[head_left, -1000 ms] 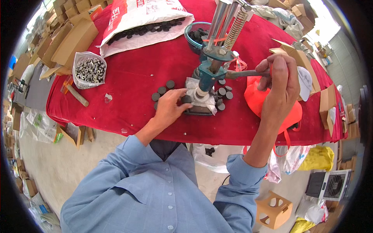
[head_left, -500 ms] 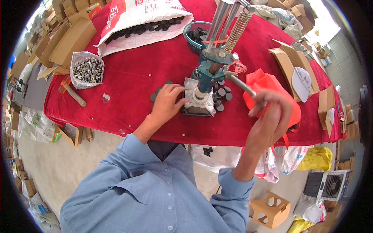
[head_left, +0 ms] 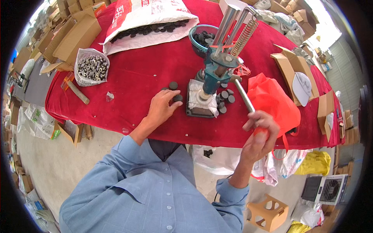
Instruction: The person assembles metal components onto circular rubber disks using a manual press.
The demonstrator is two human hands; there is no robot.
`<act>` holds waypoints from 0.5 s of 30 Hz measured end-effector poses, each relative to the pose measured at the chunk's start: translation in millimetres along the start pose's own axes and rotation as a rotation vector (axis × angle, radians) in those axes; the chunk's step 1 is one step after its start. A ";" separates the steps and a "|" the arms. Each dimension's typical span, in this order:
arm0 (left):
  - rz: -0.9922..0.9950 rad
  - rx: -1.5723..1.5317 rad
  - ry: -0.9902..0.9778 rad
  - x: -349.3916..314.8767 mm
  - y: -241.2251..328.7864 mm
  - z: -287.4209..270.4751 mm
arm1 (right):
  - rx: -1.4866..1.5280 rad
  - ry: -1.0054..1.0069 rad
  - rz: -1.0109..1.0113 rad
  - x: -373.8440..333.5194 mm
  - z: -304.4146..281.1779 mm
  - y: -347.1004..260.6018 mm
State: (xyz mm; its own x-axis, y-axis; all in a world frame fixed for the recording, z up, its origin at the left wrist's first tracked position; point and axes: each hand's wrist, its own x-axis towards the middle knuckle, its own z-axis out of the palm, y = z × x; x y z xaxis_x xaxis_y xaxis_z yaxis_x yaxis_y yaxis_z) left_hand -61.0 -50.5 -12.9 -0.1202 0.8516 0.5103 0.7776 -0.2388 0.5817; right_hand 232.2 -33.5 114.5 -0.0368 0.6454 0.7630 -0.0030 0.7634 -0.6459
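A dark green hand press (head_left: 211, 72) with a coil spring and steel rods stands on the table before me. Its ram comes down onto a base (head_left: 200, 112) covered with white plastic. My right hand (head_left: 264, 130) is closed round the end of the press's steel lever (head_left: 244, 97), which slants down toward me. Left of the base, my left hand (head_left: 161, 106) has thumb and forefinger round a black disc (head_left: 177, 98). A second black disc (head_left: 173, 85) lies just beyond it. Several more black discs (head_left: 224, 94) are scattered right of the base. Whether a piece sits under the ram is hidden.
On the red-covered table (head_left: 132, 85) are a white sack (head_left: 155, 15) of black discs, a teal bowl (head_left: 193, 40), a bag of metal parts (head_left: 93, 70), a hammer (head_left: 77, 92), a red bag (head_left: 272, 101) and a cap (head_left: 301, 87) against a carton (head_left: 285, 64).
My left hand has gone from the press base leftward to a black disc and pinches it. My right hand has moved down and slightly left with the lever, which now slants more steeply.
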 end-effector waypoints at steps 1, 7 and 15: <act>-0.091 -0.078 0.000 4.7 10.7 1.0 | 0.004 0.000 0.031 14.9 0.8 -7.6; -0.084 -0.238 -0.036 35.0 34.6 39.6 | 0.007 -0.017 0.187 97.4 20.7 -23.5; 0.001 -0.177 0.015 43.2 43.8 47.1 | 0.000 0.064 0.079 72.6 22.2 -10.7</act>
State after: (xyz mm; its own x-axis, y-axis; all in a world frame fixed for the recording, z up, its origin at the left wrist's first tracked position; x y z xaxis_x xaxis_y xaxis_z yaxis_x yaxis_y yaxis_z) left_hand -3.0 -2.1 4.8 -0.1301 0.8446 0.5194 0.6573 -0.3187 0.6829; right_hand 207.3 4.6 176.3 0.0274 0.7041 0.7096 -0.0023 0.7099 -0.7043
